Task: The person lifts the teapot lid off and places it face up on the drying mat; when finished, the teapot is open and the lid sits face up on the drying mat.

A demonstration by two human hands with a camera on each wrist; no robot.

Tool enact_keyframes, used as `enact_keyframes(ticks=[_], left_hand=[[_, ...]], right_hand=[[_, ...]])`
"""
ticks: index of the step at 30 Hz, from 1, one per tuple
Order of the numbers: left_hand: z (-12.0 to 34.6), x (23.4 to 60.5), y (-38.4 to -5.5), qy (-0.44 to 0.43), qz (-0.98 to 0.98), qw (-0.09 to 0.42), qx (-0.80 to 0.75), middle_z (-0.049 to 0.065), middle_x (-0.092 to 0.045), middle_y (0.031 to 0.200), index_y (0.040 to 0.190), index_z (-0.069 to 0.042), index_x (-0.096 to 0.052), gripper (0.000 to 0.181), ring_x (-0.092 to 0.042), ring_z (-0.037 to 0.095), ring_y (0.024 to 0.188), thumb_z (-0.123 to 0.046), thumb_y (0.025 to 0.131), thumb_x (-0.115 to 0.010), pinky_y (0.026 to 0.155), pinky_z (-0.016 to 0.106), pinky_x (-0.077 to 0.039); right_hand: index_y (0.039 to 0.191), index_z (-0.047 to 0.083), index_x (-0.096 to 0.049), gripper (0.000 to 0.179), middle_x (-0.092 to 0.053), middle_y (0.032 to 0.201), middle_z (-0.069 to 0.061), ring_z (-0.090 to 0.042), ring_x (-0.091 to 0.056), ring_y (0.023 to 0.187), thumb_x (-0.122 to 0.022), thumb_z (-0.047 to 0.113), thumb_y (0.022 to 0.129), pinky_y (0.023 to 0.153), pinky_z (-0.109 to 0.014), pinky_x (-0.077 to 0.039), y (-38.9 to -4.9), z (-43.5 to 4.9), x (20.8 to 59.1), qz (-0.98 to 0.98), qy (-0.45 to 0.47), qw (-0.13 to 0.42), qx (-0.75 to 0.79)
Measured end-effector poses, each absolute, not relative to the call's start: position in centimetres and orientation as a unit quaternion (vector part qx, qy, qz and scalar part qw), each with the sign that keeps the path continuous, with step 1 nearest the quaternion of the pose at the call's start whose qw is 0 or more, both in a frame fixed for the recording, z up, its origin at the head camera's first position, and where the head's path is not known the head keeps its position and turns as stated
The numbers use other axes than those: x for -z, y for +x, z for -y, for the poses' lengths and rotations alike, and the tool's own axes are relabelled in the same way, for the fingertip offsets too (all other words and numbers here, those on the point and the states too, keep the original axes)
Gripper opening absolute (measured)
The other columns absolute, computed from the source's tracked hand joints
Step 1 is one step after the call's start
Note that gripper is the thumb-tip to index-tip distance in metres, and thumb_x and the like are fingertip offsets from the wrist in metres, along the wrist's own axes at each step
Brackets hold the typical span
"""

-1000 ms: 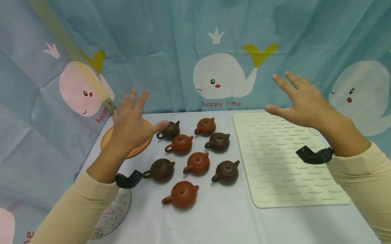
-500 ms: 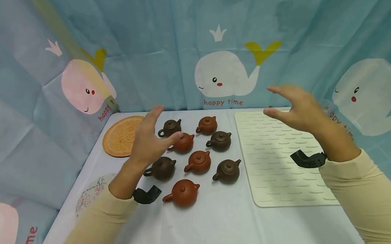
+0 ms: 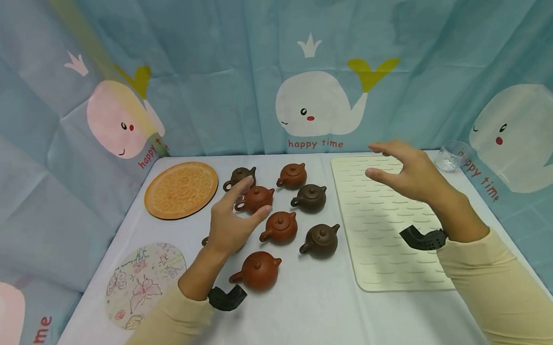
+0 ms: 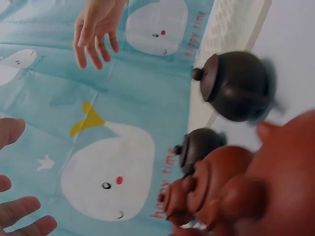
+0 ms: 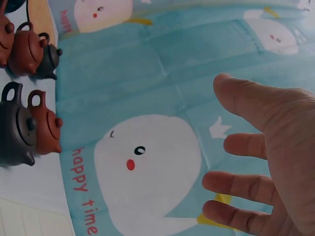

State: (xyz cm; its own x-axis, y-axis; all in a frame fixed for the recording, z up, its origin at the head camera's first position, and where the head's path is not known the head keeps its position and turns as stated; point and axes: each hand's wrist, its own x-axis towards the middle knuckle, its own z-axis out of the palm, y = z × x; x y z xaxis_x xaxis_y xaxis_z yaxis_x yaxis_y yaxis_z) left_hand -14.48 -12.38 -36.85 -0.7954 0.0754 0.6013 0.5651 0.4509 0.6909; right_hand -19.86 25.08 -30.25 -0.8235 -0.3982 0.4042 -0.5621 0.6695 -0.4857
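Small clay teapots stand in staggered rows on the white table. Some are reddish, such as the front teapot (image 3: 261, 272); others are dark brown, such as the right-hand teapot (image 3: 322, 241). My left hand (image 3: 232, 226), thumb and fingers spread apart, is over the left side of the group and overlaps a dark teapot (image 3: 206, 241) in the head view. It holds nothing. My right hand (image 3: 406, 173) hovers above the cream ribbed mat (image 3: 377, 260), fingers extended and thumb apart, also holding nothing. The right wrist view shows its loose fingers (image 5: 241, 184) against the curtain.
At the back left lies a round orange-brown mat (image 3: 181, 191). A round floral mat (image 3: 144, 286) is nearer the front left. A clear glass bowl (image 3: 451, 157) stands at the back right corner, and a blue whale-print curtain (image 3: 237, 112) closes off the back and sides.
My left hand has moved right and down from near the orange-brown mat to over the teapots. My right hand has lowered and shifted left, uncovering the glass bowl. The teapots stay put.
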Motion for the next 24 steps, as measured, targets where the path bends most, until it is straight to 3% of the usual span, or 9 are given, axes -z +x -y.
enact_keyframes(ticks=[8, 17, 24], left_hand=[[10.5, 38.4, -13.4, -0.197, 0.792, 0.215, 0.536, 0.008, -0.061, 0.127, 0.133, -0.006, -0.057, 0.063, -0.053, 0.019, 0.119, -0.011, 0.076, -0.084, 0.100, 0.040, -0.039], [8.9, 39.4, -12.9, -0.181, 0.767, 0.183, 0.587, 0.012, -0.063, 0.121, 0.129, -0.004, -0.060, 0.056, -0.061, 0.027, 0.104, -0.006, 0.077, -0.082, 0.085, 0.051, -0.049], [8.0, 40.0, -13.0, -0.176, 0.780, 0.113, 0.589, 0.002, -0.067, 0.112, 0.126, -0.009, -0.064, 0.048, -0.064, 0.027, 0.098, -0.007, 0.080, -0.080, 0.080, 0.049, -0.051]], right_hand=[[0.134, 0.008, -0.057, 0.053, -0.057, 0.129, -0.010, -0.034, -0.050, 0.115, -0.073, 0.026, 0.087, 0.084, -0.057, -0.041, -19.5, -24.7, 32.0, 0.905, 0.254, 0.105, -0.324], [0.127, 0.009, -0.062, 0.043, -0.061, 0.125, -0.008, -0.030, -0.054, 0.110, -0.073, 0.021, 0.088, 0.086, -0.050, -0.039, -19.9, -24.1, 34.2, 0.888, 0.279, 0.083, -0.357], [0.121, 0.011, -0.066, 0.036, -0.065, 0.117, -0.006, -0.024, -0.057, 0.105, -0.074, 0.014, 0.087, 0.087, -0.049, -0.042, -20.2, -23.3, 35.7, 0.866, 0.302, 0.024, -0.398]])
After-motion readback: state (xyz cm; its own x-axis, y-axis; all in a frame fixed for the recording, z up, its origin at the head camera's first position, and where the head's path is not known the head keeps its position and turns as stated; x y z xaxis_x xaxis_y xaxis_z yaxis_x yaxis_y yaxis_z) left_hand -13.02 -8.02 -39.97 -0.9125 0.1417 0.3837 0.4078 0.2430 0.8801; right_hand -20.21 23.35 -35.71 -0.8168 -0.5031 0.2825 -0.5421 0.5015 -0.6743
